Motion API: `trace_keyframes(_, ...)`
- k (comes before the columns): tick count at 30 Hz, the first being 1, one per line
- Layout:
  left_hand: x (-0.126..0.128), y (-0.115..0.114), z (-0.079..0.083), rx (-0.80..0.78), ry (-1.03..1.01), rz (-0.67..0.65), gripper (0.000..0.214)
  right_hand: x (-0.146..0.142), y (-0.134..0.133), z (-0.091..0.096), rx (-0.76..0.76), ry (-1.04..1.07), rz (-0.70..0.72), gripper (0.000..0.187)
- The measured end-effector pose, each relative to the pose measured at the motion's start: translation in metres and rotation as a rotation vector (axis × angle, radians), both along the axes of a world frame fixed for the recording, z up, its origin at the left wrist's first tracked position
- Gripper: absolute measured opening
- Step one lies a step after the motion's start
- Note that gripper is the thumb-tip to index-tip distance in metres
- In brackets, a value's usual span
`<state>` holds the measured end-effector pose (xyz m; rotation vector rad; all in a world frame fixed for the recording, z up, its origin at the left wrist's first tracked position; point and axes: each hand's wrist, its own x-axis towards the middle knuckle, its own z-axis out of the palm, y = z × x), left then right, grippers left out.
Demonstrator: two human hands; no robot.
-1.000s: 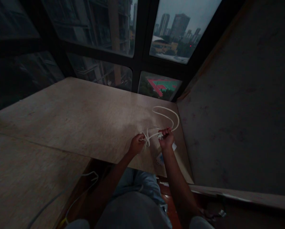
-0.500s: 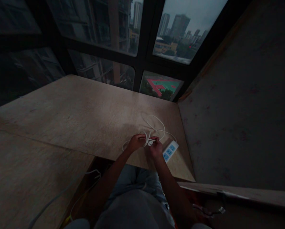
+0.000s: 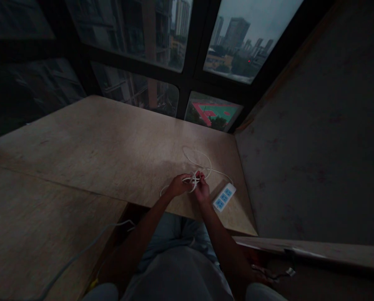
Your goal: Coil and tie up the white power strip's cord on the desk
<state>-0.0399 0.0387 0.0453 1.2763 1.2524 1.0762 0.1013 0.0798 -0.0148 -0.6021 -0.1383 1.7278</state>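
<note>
A white power cord (image 3: 210,163) runs in loops over the wooden tabletop and ends at a white power strip (image 3: 224,197) with blue socket faces, lying to the right of my hands. My left hand (image 3: 179,185) is closed around a bundle of the cord's loops. Close against it, my right hand (image 3: 202,189) has its fingers curled on the same cord at the right side of the bundle. Crossing strands of cord show between both hands. The plug is hidden from sight.
The wooden tabletop (image 3: 118,138) reaches to dark-framed windows (image 3: 187,83). On the right stands a papered wall (image 3: 315,146). Another pale cable (image 3: 77,253) lies across the lower left surface. An open space with a dark cord (image 3: 274,276) sits at lower right.
My right hand has shifted slightly up and turned around the bundle. The white plug seen between my hands earlier is now hidden. The cord's far loop has moved left on the table.
</note>
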Motion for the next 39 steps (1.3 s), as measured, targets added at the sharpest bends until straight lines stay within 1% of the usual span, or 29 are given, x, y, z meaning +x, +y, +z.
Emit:
trace_keyframes(3,-0.004,-0.002,-0.002,0.002,0.068,0.017,0.043,0.003,0.001,0.002,0.015,0.006,0.005,0.022)
trace_keyframes(8,-0.002,-0.007,-0.008,-0.015,0.123,-0.019,0.044,0.01,0.0,0.009,0.018,0.001,0.01,0.022)
trace_keyframes(12,0.002,-0.011,-0.013,-0.044,0.128,-0.023,0.041,0.013,-0.005,0.014,0.026,-0.023,-0.013,0.02)
trace_keyframes(17,0.003,-0.012,-0.013,-0.059,0.096,-0.01,0.037,0.014,-0.011,0.019,0.063,-0.071,-0.085,0.016)
trace_keyframes(21,0.007,-0.01,-0.011,-0.023,0.134,0.063,0.036,0.009,-0.015,0.015,0.068,-0.088,-0.118,0.015)
trace_keyframes(24,0.011,-0.009,-0.009,0.017,0.13,0.065,0.033,0.002,-0.019,0.007,0.053,-0.093,-0.119,0.015)
trace_keyframes(27,0.013,-0.012,-0.005,0.021,0.118,0.046,0.033,-0.005,-0.025,0.003,0.048,-0.103,-0.094,0.012)
trace_keyframes(29,0.013,-0.014,-0.003,0.009,0.097,0.039,0.036,-0.008,-0.028,0.005,0.05,-0.111,-0.067,0.009)
trace_keyframes(33,0.01,-0.016,-0.001,-0.074,-0.003,0.062,0.044,-0.009,-0.034,0.014,0.052,-0.133,0.002,0.005)
trace_keyframes(36,0.004,-0.015,0.0,-0.162,-0.073,0.072,0.041,-0.006,-0.037,0.02,0.04,-0.167,0.081,0.005)
trace_keyframes(39,-0.003,-0.012,0.005,-0.216,-0.067,0.056,0.037,-0.002,-0.041,0.027,0.036,-0.208,0.186,0.008)
